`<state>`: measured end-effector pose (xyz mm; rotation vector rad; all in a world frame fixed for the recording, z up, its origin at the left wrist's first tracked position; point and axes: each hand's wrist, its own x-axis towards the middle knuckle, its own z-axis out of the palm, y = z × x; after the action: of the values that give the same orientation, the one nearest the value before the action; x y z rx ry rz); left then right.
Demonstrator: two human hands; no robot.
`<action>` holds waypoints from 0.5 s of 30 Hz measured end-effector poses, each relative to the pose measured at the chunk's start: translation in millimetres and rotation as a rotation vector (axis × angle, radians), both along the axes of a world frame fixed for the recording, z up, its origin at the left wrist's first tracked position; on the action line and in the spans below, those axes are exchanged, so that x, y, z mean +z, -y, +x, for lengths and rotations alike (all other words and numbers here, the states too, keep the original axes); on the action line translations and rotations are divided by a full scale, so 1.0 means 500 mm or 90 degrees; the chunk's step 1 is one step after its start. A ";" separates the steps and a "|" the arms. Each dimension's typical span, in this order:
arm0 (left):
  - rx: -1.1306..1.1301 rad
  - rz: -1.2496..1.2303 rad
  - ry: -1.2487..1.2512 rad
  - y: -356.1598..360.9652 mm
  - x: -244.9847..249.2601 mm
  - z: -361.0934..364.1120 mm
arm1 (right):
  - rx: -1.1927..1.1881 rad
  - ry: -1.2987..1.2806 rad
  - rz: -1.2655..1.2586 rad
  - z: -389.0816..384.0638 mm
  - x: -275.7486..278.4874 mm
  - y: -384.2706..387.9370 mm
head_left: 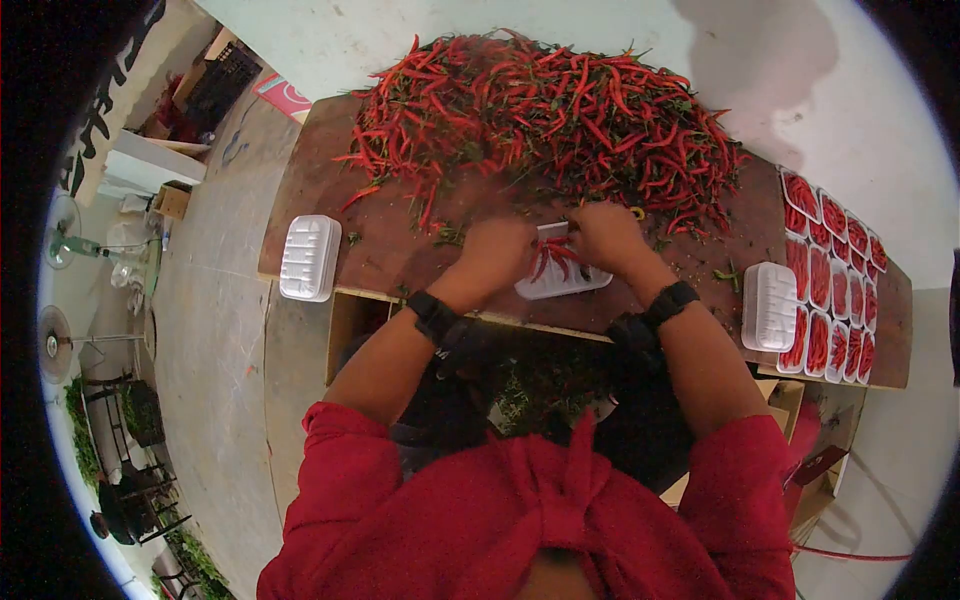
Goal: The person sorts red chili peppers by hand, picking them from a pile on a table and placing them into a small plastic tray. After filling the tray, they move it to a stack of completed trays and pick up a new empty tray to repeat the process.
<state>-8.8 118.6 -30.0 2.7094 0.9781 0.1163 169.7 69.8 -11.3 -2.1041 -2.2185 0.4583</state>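
A white plastic tray point(566, 287) lies at the table's near edge with a few red chillies point(553, 262) in it. At the tray's left side is my left hand point(498, 250), fingers curled inward beside those chillies. My right hand point(606, 236) is closed over the tray's far right part, its fingers bent toward the left hand. What either hand pinches is hidden by the fingers. Just beyond both hands rises a large heap of red chillies point(560, 115) with green stems.
Upturned white trays are stacked on the left point(310, 258) and on the right point(769, 308). Filled chilli trays point(819, 280) stand in rows at the far right of the brown table point(310, 180). A white wall point(640, 25) rises behind the heap. Fans point(62, 235) stand at far left.
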 end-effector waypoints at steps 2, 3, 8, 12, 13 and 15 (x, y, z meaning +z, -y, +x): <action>0.003 0.000 -0.003 0.002 0.008 0.000 | -0.006 0.000 -0.012 0.004 -0.001 0.000; 0.003 0.004 0.000 0.003 0.012 -0.001 | -0.013 -0.001 -0.024 0.006 -0.001 0.000; 0.007 0.057 0.007 -0.017 0.039 -0.010 | -0.057 0.002 -0.034 0.007 0.028 0.005; 0.104 0.051 0.074 -0.078 0.080 -0.063 | -0.068 -0.043 0.070 0.037 -0.004 0.011; 0.112 0.072 0.141 -0.093 0.085 -0.086 | -0.066 -0.045 0.073 0.036 0.002 0.012; 0.173 0.095 0.145 -0.110 0.102 -0.117 | -0.075 -0.013 0.053 0.035 0.018 0.018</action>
<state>-67.4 173.6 20.9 2.6003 1.3037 0.5556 187.1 60.7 -2.3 -2.1611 -2.0517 0.3706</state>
